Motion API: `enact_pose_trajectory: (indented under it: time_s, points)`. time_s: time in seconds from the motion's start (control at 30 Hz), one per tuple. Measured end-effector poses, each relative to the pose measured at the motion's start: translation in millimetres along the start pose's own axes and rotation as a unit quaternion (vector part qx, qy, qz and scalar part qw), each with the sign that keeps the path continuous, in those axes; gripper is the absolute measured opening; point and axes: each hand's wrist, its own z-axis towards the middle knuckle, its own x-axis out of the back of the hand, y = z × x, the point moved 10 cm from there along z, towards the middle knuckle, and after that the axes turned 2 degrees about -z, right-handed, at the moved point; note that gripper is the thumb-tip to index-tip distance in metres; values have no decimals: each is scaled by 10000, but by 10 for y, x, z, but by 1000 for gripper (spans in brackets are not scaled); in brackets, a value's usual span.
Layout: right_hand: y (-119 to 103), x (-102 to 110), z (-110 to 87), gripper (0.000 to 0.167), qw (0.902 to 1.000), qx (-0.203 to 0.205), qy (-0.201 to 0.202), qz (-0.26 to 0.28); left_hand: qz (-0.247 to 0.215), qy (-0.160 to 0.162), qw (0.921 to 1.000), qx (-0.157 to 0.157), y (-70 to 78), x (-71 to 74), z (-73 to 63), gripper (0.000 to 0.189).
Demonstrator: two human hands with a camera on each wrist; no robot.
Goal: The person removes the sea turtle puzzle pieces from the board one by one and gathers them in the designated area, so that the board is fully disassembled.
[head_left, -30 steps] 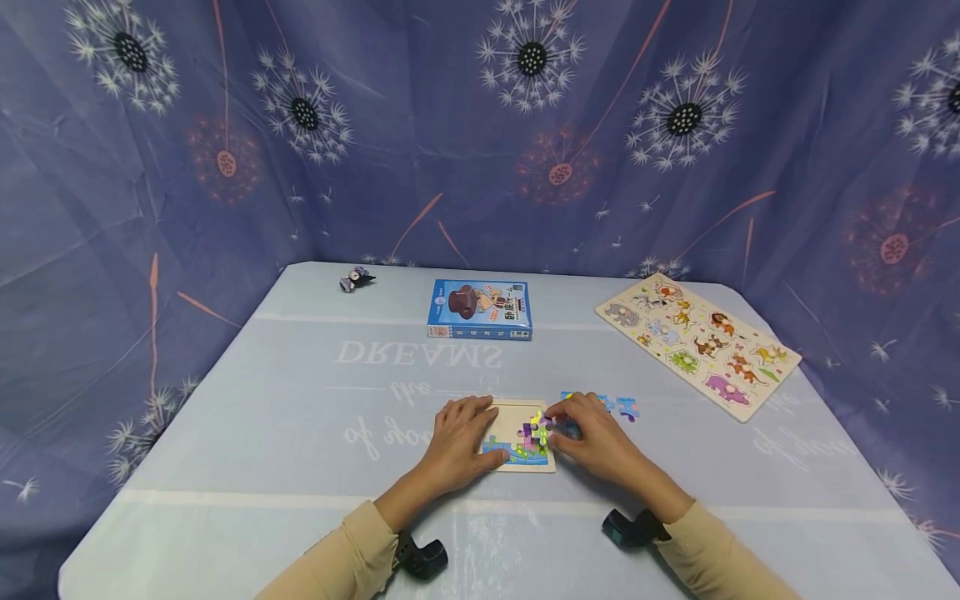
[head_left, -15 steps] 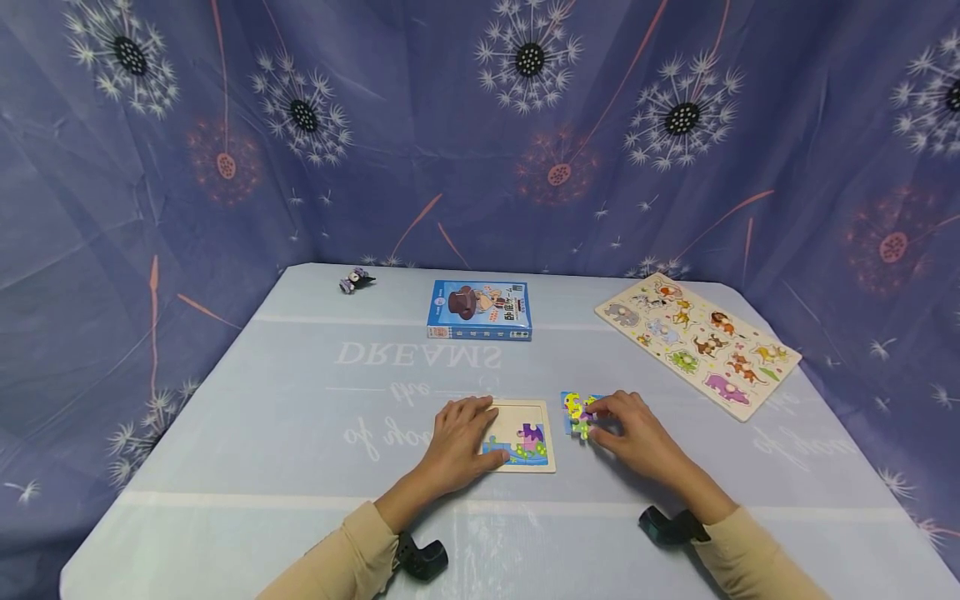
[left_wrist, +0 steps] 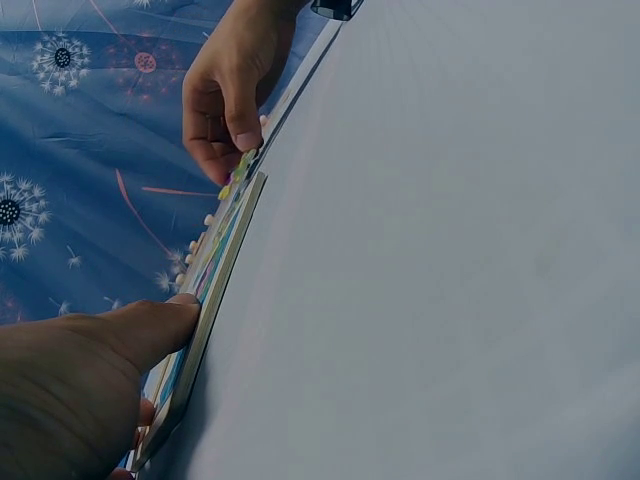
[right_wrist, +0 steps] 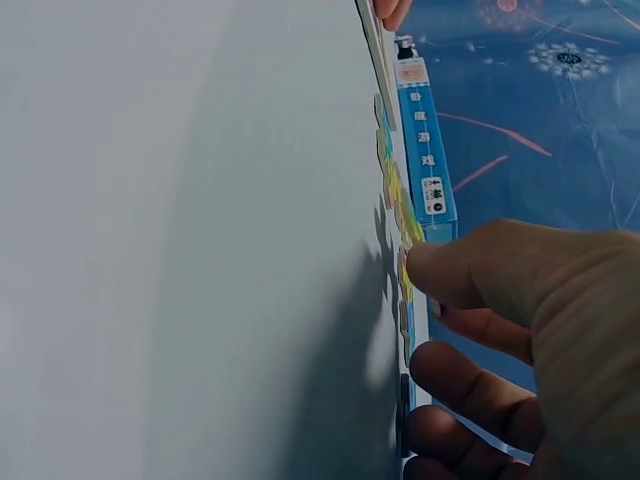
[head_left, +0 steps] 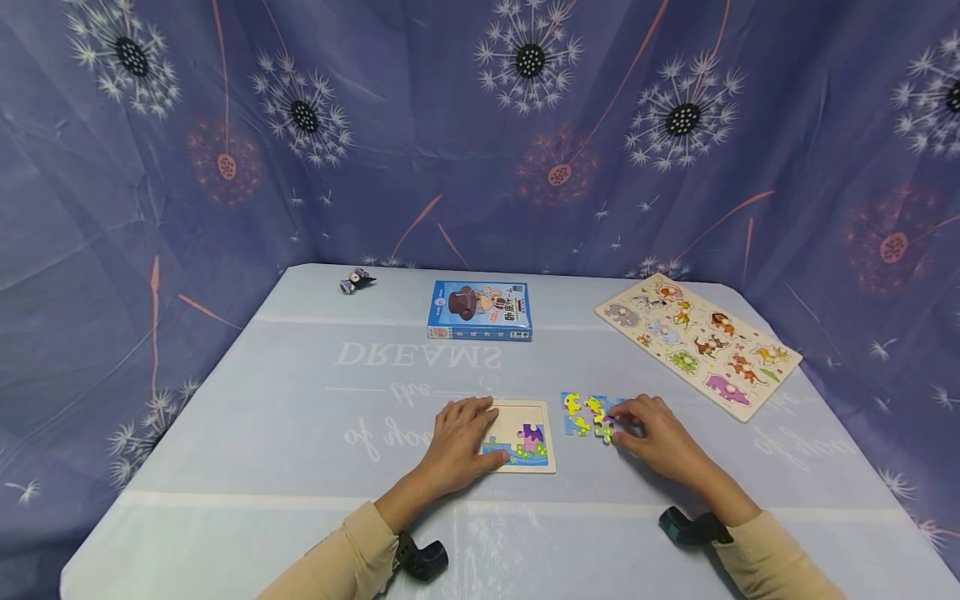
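Pinching green-and-purple puzzle piece (head_left: pixel 605 431) with right hand (head_left: pixel 658 435), at loose pieces (head_left: pixel 573 406) to right of wooden tray (head_left: pixel 513 415); possibly touching them, hard to tell. Resting relaxed left hand (head_left: pixel 459 443), unclenched, across left side of partly filled tray.

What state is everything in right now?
Left hand: rests on puzzle tray
Right hand: pinches a puzzle piece
Puzzle tray: flat, partly filled
Loose pieces: beside the tray, not fitted
Blue box: flat, closed
Animal board: flat, turned at an angle
Small figure: pose unclear
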Motion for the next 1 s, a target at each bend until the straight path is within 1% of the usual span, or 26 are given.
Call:
enact_pose_trajectory:
  time_s: [0.37,0.6,0.8,1.0]
  points:
    - [26,-32,-21,27,9998,-58,-170,9,4,-1,10000,-17,0,-3,2,63]
    - [42,-55,-17,27,9994,-181,-289,-31,69,14,10000,-13,6,3,7,64]
    - [47,-62,-18,27,9991,-214,-349,-63,67,-24,10000,60,4,-2,9,65]
    - [8,-43,-13,27,9995,-181,-272,-42,54,-41,9999,90,6,2,15,64]
